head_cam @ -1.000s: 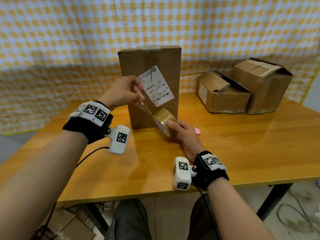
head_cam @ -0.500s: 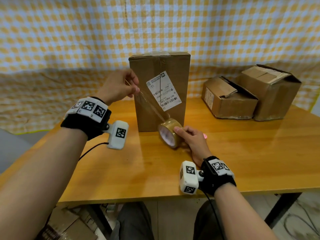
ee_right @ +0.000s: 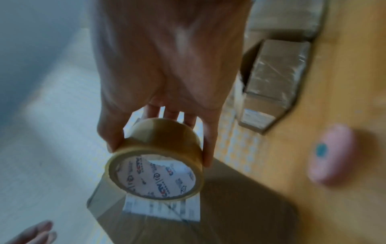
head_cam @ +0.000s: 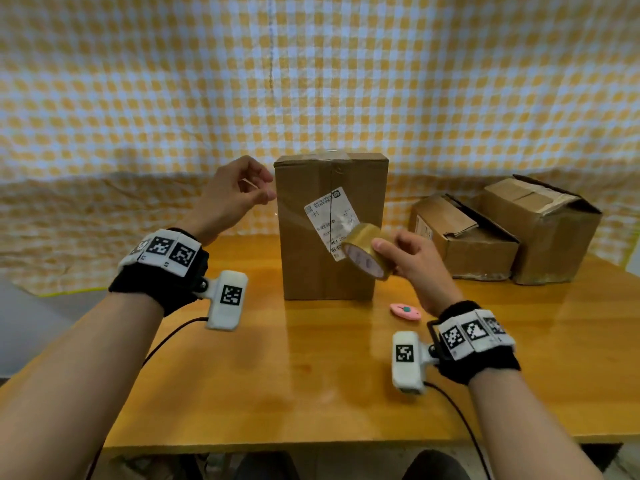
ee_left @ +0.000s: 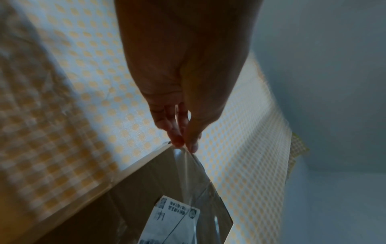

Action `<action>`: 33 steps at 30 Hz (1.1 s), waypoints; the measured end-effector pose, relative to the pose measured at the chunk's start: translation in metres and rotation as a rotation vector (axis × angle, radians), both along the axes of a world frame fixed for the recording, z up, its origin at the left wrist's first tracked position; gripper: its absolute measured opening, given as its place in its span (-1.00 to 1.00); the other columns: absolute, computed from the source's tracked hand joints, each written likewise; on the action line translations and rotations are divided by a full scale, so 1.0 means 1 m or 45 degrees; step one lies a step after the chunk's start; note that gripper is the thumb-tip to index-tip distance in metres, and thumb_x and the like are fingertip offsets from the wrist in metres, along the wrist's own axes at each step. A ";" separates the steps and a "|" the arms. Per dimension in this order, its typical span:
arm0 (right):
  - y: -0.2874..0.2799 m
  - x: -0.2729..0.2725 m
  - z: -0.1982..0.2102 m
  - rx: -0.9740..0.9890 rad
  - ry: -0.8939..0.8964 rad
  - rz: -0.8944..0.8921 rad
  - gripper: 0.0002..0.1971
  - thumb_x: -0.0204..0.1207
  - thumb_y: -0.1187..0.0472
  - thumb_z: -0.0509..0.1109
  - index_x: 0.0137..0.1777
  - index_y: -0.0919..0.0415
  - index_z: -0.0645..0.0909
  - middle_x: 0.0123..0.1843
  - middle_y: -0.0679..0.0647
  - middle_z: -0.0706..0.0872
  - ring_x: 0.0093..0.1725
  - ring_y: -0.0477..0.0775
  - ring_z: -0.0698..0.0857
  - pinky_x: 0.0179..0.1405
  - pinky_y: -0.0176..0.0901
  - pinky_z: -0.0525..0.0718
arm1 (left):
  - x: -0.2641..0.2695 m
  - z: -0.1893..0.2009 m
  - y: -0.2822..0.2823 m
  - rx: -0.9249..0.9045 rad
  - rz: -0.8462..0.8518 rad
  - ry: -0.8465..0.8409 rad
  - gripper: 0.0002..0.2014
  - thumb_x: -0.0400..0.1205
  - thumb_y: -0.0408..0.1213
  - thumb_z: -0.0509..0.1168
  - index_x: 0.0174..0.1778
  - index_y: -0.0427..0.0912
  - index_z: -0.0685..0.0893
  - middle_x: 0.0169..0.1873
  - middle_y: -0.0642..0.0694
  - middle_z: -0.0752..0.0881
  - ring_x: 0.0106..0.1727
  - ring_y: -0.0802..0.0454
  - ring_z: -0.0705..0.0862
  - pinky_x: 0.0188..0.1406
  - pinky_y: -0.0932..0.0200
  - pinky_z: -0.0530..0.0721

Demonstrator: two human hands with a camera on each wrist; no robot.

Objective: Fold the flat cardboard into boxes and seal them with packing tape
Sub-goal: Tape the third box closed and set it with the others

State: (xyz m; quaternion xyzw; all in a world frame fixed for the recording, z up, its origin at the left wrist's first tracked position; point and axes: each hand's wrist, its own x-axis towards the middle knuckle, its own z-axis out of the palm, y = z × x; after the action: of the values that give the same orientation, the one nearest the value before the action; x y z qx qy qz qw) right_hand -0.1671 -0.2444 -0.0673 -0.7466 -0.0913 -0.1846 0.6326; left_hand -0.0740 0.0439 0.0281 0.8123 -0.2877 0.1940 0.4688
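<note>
We see a yellow-and-white checked cloth [head_cam: 138,98] filling the upper frame. At centre our brown cardboard box [head_cam: 311,265] bears a white label [head_cam: 327,216] with black print. Our tape roll [head_cam: 367,251] is golden-tan around a white core with red and blue print. The table [head_cam: 277,393] is honey-orange wood; a pink cutter [head_cam: 405,310] with a teal dot lies right of centre.

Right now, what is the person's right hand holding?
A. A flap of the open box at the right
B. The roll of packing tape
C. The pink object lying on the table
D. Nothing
B: the right hand grips the roll of packing tape in front of the upright cardboard box, with fingers and thumb curled round its rim in the right wrist view, while the pink object lies untouched on the table.
</note>
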 end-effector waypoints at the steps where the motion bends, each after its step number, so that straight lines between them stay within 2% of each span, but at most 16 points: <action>1: -0.006 0.002 0.011 -0.061 -0.050 -0.029 -0.85 0.60 0.12 0.48 -0.11 0.19 0.69 -0.21 -0.07 0.77 -0.20 -0.10 0.73 -0.15 -0.20 0.68 | 0.000 0.001 -0.001 -0.032 -0.018 0.011 -0.81 0.60 -0.40 0.45 0.07 -0.12 0.65 -0.17 0.03 0.69 -0.17 0.14 0.70 -0.30 0.46 0.58; 3: -0.015 0.005 0.034 -0.166 -0.143 -0.087 -0.80 0.56 0.10 0.53 -0.19 0.18 0.65 -0.36 -0.19 0.69 -0.31 -0.17 0.63 -0.25 -0.32 0.57 | 0.001 0.005 -0.003 -0.088 -0.047 0.030 -0.76 0.57 -0.37 0.49 0.11 -0.13 0.67 -0.14 0.04 0.68 -0.17 0.15 0.69 -0.23 0.42 0.62; 4: -0.018 0.006 0.044 -0.208 -0.175 -0.119 -0.75 0.52 0.06 0.56 -0.20 0.21 0.63 -0.39 -0.19 0.64 -0.32 -0.16 0.60 -0.26 -0.32 0.54 | 0.002 0.006 -0.004 -0.118 -0.065 0.036 -0.72 0.53 -0.38 0.52 0.13 -0.14 0.68 -0.13 0.01 0.68 -0.17 0.14 0.68 -0.18 0.39 0.65; 7: -0.025 0.010 0.068 -0.335 -0.257 -0.239 -0.51 0.36 -0.11 0.66 -0.21 0.32 0.58 -0.33 0.14 0.63 -0.29 -0.04 0.57 -0.22 -0.20 0.52 | 0.005 0.011 -0.012 -0.188 -0.076 0.010 -0.65 0.47 -0.42 0.56 0.14 -0.16 0.70 -0.12 -0.08 0.71 -0.18 0.04 0.69 -0.06 0.25 0.73; 8: -0.025 0.011 0.074 -0.379 -0.278 -0.297 -0.49 0.34 -0.13 0.67 -0.21 0.32 0.58 -0.32 0.17 0.63 -0.30 -0.05 0.56 -0.23 -0.21 0.50 | 0.007 0.012 -0.016 -0.200 -0.061 -0.013 -0.65 0.47 -0.42 0.57 0.14 -0.14 0.70 -0.11 -0.07 0.72 -0.20 0.05 0.70 -0.05 0.21 0.74; 10: -0.025 0.017 0.083 -0.475 -0.323 -0.431 -0.52 0.32 -0.16 0.67 -0.25 0.22 0.56 -0.26 0.13 0.59 -0.30 -0.07 0.51 -0.28 -0.29 0.43 | 0.013 0.013 -0.022 -0.231 -0.033 -0.059 -0.63 0.46 -0.40 0.58 0.16 -0.09 0.71 -0.08 -0.03 0.74 -0.27 0.10 0.69 -0.07 0.19 0.73; 12: -0.023 0.022 0.090 -0.562 -0.359 -0.529 -0.57 0.29 -0.19 0.67 -0.30 0.06 0.53 -0.17 0.12 0.57 -0.24 -0.03 0.51 -0.27 -0.25 0.41 | 0.020 0.013 -0.029 -0.229 0.034 -0.105 -0.57 0.45 -0.35 0.59 0.22 -0.03 0.71 0.03 0.03 0.73 -0.31 0.13 0.66 -0.09 0.20 0.72; 15: -0.018 0.026 0.097 -0.630 -0.397 -0.627 -0.61 0.30 -0.14 0.66 -0.27 0.06 0.53 -0.14 0.09 0.53 -0.13 0.01 0.49 -0.25 -0.19 0.43 | 0.029 0.013 -0.034 -0.197 0.151 -0.144 -0.54 0.46 -0.29 0.60 0.27 0.03 0.71 0.13 0.13 0.72 -0.26 0.11 0.69 -0.14 0.27 0.64; 18: -0.015 0.028 0.099 -0.750 -0.452 -0.704 -0.62 0.32 -0.16 0.62 -0.26 0.05 0.53 -0.23 -0.02 0.52 -0.02 0.06 0.46 -0.15 -0.06 0.48 | 0.033 0.013 -0.036 -0.160 0.228 -0.193 -0.61 0.50 -0.29 0.57 0.24 0.04 0.73 0.08 0.18 0.76 -0.22 0.10 0.74 -0.12 0.26 0.68; 20: -0.011 0.028 0.103 -0.805 -0.456 -0.763 -0.65 0.33 -0.18 0.59 -0.25 0.02 0.55 -0.27 -0.10 0.50 0.03 0.09 0.46 -0.05 0.03 0.48 | 0.034 0.014 -0.037 -0.139 0.264 -0.216 -0.65 0.52 -0.30 0.55 0.21 0.05 0.75 0.04 0.21 0.78 -0.23 0.17 0.74 -0.16 0.35 0.64; 23: -0.008 0.027 0.107 -0.950 -0.470 -0.964 -0.69 0.43 -0.16 0.54 -0.23 0.03 0.56 -0.31 -0.23 0.45 0.05 0.04 0.38 0.08 0.05 0.28 | 0.038 0.016 -0.034 -0.162 0.307 -0.230 -0.70 0.54 -0.34 0.53 0.17 0.01 0.77 -0.02 0.17 0.81 -0.16 0.21 0.74 -0.21 0.47 0.54; 27: -0.008 0.026 0.109 -1.039 -0.451 -1.140 -0.68 0.48 -0.21 0.48 -0.22 0.00 0.52 -0.20 -0.14 0.55 0.15 0.15 0.46 0.18 0.17 0.28 | 0.040 0.017 -0.034 -0.102 0.296 -0.265 -0.73 0.55 -0.38 0.52 0.12 -0.01 0.78 -0.07 0.17 0.80 -0.14 0.17 0.74 -0.18 0.44 0.56; 30: -0.006 0.031 0.108 -1.088 -0.443 -1.197 -0.67 0.50 -0.24 0.46 -0.20 -0.03 0.49 -0.18 -0.10 0.59 0.16 0.18 0.48 0.19 0.20 0.30 | 0.040 0.016 -0.034 -0.082 0.288 -0.271 -0.69 0.55 -0.37 0.51 0.18 -0.01 0.77 -0.01 0.17 0.79 -0.25 0.22 0.68 -0.24 0.47 0.52; 33: -0.007 0.036 0.105 -1.131 -0.419 -1.240 -0.66 0.52 -0.27 0.43 -0.17 -0.04 0.50 -0.13 -0.05 0.69 0.17 0.19 0.49 0.18 0.19 0.31 | 0.043 0.013 -0.035 -0.058 0.261 -0.288 -0.64 0.55 -0.39 0.51 0.25 -0.03 0.73 0.02 0.15 0.78 -0.26 0.19 0.72 -0.23 0.47 0.56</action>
State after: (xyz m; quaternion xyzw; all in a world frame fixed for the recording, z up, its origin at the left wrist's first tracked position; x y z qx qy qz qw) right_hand -0.1315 -0.2515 0.0376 -0.8537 0.0932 -0.5046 0.0886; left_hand -0.0307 0.0092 0.0415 0.7996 -0.2498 0.3376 0.4293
